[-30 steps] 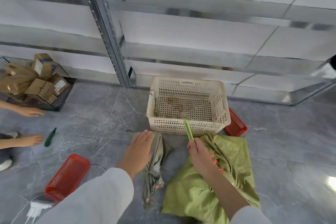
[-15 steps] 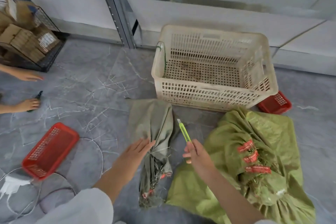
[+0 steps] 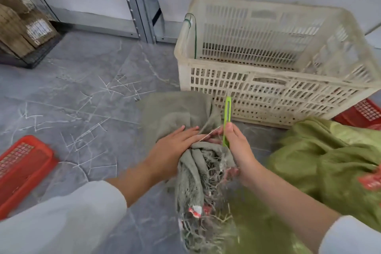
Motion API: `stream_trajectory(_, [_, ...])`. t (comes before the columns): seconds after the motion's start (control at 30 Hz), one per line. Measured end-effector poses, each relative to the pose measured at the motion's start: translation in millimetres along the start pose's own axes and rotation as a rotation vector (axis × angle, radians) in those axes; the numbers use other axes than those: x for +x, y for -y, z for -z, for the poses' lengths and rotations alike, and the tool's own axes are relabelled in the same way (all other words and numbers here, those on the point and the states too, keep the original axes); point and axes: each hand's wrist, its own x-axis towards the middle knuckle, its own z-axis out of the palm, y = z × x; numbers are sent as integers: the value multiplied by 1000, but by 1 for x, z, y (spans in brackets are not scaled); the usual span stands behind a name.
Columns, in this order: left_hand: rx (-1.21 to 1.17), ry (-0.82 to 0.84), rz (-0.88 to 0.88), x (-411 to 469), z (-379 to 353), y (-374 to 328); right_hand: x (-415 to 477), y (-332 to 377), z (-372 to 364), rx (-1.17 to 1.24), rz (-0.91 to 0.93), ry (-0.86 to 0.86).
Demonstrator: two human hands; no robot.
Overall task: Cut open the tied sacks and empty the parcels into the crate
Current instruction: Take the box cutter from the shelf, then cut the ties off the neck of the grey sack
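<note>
Grey veined floor carries everything, and the person crouches over it. Nearest lies the grey-green sack, its frayed, bunched mouth toward the person and its slack body running away to touch the crate; that long axis runs near to far. The left hand presses flat on the sack just past the bunch, fingers straight and close together. Just to its right, the right hand grips the green knife, fingers curled round the handle, the tool standing along the same near-to-far line. Whether the blade is out I cannot tell. A thin strand crosses between the two hands, so the cut point probably sits at the knife hand, which is nearer. A bright green sack bulges at right, tied and apparently full. Beyond stands the cream crate, with no parcels visible inside. Red trays flank the scene; a wire basket of parcels stands far left.
</note>
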Motion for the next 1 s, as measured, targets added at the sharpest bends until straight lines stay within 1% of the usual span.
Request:
stream_trajectory(0.03, [-120, -15, 77, 9, -1, 1, 10, 6, 4, 5, 36, -17])
stream_trajectory(0.07, [-269, -46, 205, 22, 3, -5, 17, 10, 9, 52, 91, 0])
stream_trajectory(0.13, [-534, -98, 427, 43, -7, -1, 29, 17, 14, 197, 169, 80])
stream_trajectory(0.23, [-716, -55, 651, 57, -23, -8, 27, 24, 26, 286, 351, 144])
stream_trajectory(0.3, [-805, -73, 736, 53, -31, -29, 16, 32, 36, 329, 388, 109])
stream_trajectory(0.33, [-818, -122, 752, 50, -31, -43, 11, 35, 43, 331, 386, 64])
stream_trajectory(0.37, [-853, -212, 743, 48, -33, -50, 4, 36, 51, 290, 384, 9])
stream_trajectory(0.43, [-970, -330, 716, 47, -32, -57, -9, 31, 67, 135, 370, -55])
stream_trajectory(0.47, [-1027, -313, 691, 45, -28, -56, -16, 25, 73, 81, 361, -35])
stream_trajectory(0.57, [-1210, -256, 651, 30, -30, -42, -41, 0, 77, -39, 332, 143])
stream_trajectory(0.67, [-1420, -216, 725, 18, -25, -38, -59, -34, 57, -190, 372, 289])
stream_trajectory(0.73, [-1450, -186, 788, 12, -22, -37, -63, -51, 43, -201, 372, 351])
stream_trajectory(0.8, [-1460, -147, 808, 4, -25, -36, -63, -60, 35, -215, 343, 373])
stream_trajectory(0.9, [-1488, -135, 850, -6, -28, -41, -60, -67, 30, -187, 287, 424])
stream_trajectory(1.0, [-1537, -136, 844, -8, -28, -44, -59, -72, 31, -165, 286, 451])
